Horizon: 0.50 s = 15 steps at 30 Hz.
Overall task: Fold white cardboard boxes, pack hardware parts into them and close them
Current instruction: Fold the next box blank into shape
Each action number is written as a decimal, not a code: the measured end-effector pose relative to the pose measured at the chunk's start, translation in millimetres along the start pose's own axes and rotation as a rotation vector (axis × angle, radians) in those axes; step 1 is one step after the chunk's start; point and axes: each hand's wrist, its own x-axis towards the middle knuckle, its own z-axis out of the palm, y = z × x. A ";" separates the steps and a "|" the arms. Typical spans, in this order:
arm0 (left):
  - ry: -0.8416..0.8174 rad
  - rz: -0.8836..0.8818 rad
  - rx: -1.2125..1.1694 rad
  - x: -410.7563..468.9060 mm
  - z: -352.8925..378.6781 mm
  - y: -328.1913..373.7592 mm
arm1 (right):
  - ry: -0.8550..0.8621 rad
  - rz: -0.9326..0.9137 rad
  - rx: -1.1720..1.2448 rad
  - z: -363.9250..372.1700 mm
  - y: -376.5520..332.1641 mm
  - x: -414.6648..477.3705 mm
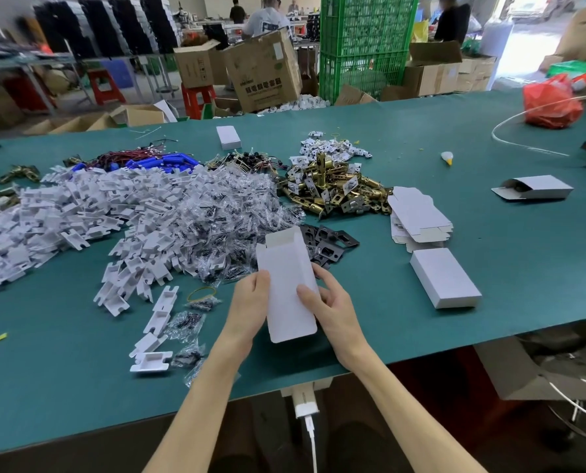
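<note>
Fingers point(262, 283) of the left hand point(247, 303) and right hand point(334, 310) both grasp one white cardboard box point(283, 268), far end open, above the near edge of the tabletop point(80, 370).

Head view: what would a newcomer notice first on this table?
First, the open-ended white cardboard box at centre, gripped by the left hand and right hand above the green table. Then the wide heap of white plastic parts on the left, and the shiny brass latches piled beyond the box.
</note>
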 end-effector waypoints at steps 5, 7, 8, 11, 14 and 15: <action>-0.046 0.025 0.019 -5.0 2.6 -1.0 | 0.056 -0.019 -0.004 0.0 0.4 0.1; -0.046 0.032 0.007 -6.7 3.0 -3.2 | 0.051 -0.012 0.028 -2.0 -0.4 0.0; -0.042 0.027 -0.009 -7.3 2.2 -4.4 | 0.039 -0.013 0.035 -2.5 -0.6 0.0; -0.055 0.009 -0.090 -7.6 -0.9 -7.1 | 0.010 -0.014 0.044 -2.6 0.2 -0.2; -0.091 -0.012 -0.157 -6.8 -4.1 -9.3 | 0.037 -0.002 0.062 -4.8 1.8 0.1; -0.100 -0.018 -0.175 -6.4 -4.8 -9.5 | 0.043 0.001 0.072 -5.3 2.0 -0.1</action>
